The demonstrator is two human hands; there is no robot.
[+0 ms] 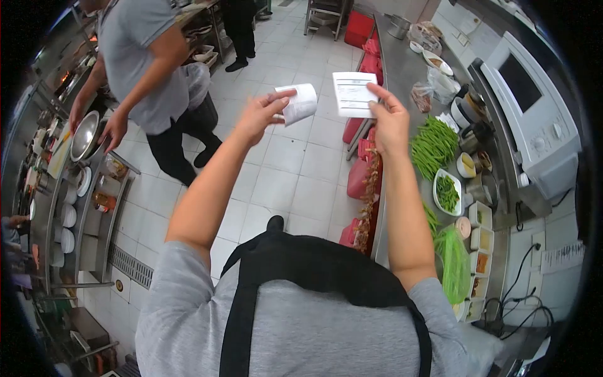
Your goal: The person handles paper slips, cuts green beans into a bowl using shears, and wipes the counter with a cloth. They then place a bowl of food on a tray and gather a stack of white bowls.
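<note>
Between the thumb and fingers of my left hand (259,115) is a curled white paper slip (299,104); its print is too small to read. My right hand (391,119) pinches a flatter white printed sheet (353,94) by its right edge. Both papers are held up in front of me over the tiled floor, a short gap apart. Below my right hand, on the steel counter, lie a pile of green beans (433,147) and a white bowl of cut green beans (448,193).
A co-worker (141,69) at the left holds a metal bowl (85,136) beside shelves of dishes. Another person (239,31) stands farther back. A white microwave (532,107), small containers (482,240) and a green bag (453,264) are at the right. Red containers (359,179) stand beneath the counter.
</note>
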